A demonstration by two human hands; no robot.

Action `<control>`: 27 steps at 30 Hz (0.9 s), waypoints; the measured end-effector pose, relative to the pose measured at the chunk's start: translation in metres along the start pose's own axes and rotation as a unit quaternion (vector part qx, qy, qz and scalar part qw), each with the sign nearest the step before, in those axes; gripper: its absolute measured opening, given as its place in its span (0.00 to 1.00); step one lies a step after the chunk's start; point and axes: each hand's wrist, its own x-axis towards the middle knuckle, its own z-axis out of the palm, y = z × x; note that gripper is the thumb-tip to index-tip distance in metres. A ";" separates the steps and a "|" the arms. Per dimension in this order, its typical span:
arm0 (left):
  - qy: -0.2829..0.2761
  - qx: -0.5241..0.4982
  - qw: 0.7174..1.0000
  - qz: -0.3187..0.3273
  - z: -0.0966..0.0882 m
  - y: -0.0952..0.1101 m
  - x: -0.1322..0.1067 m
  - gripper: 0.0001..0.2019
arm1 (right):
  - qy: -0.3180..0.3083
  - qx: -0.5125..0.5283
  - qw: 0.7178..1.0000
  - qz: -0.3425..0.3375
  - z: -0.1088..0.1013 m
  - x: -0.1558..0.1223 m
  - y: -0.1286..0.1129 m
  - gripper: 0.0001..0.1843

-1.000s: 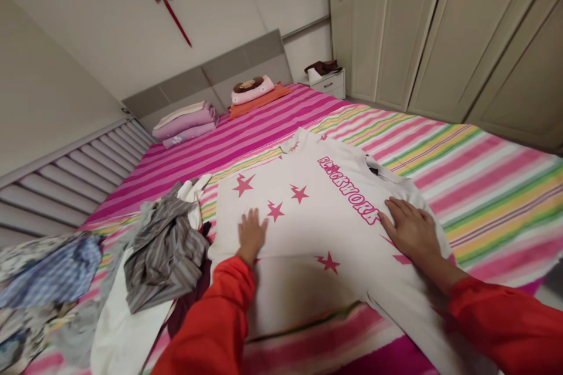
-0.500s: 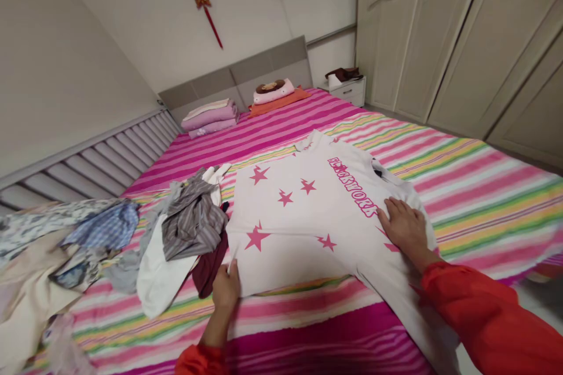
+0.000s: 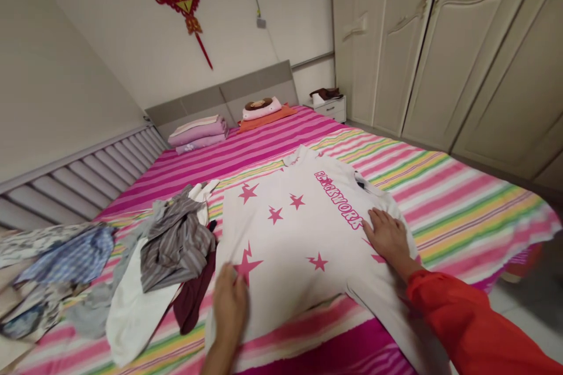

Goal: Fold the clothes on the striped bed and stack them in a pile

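Observation:
A white T-shirt (image 3: 299,240) with pink stars and pink lettering lies spread flat on the striped bed (image 3: 461,211). My left hand (image 3: 230,303) rests on its lower left hem corner, fingers lying together on the cloth beside a pink star. My right hand (image 3: 387,235) lies flat and open on the shirt's right side, just below the lettering, near the shoulder. Both arms wear orange-red sleeves.
A heap of loose clothes (image 3: 176,246), grey striped, white and dark red, touches the shirt's left edge. More crumpled garments (image 3: 53,269) lie at far left. Folded pink bedding (image 3: 197,129) and a pillow (image 3: 263,108) sit at the headboard. Wardrobe doors (image 3: 440,41) stand at right.
My left hand slid from the shirt's middle down to its lower left hem corner. My right hand stayed pressed on the shirt's right side. The camera pulled back.

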 end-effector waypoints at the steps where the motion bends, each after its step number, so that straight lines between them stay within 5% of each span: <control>1: -0.037 -0.030 0.998 0.029 0.015 0.028 0.003 0.24 | -0.001 -0.001 1.000 0.002 0.000 0.001 0.000 0.27; 5: -0.208 -0.054 0.957 0.194 0.075 0.141 -0.009 0.25 | 0.001 0.004 1.000 0.000 0.002 0.002 0.002 0.26; 7: -0.235 -0.045 0.938 0.249 0.094 0.171 -0.013 0.26 | 0.004 0.004 1.000 -0.002 0.004 0.002 0.003 0.25; 10: -0.220 0.005 0.949 0.227 0.100 0.155 0.009 0.26 | 0.004 -0.003 1.000 -0.001 0.007 0.003 0.005 0.25; 15: -0.140 0.148 0.979 -0.004 0.058 0.025 0.094 0.27 | 0.022 -0.014 1.000 -0.003 0.011 0.002 0.005 0.25; 18: -0.130 0.148 0.979 -0.056 0.034 -0.015 0.131 0.24 | 0.039 -0.014 0.999 -0.003 0.012 0.002 0.005 0.25; 20: -0.120 0.142 0.981 -0.047 0.037 -0.002 0.141 0.23 | 0.043 -0.013 0.999 -0.009 0.014 0.002 0.006 0.26; 23: -0.142 0.098 0.984 0.053 0.070 0.058 0.133 0.24 | 0.049 -0.015 0.999 -0.019 0.017 0.002 0.008 0.26; 27: -0.282 -0.023 0.917 0.280 0.118 0.126 0.109 0.26 | 0.052 -0.014 0.998 -0.022 0.022 0.001 0.013 0.25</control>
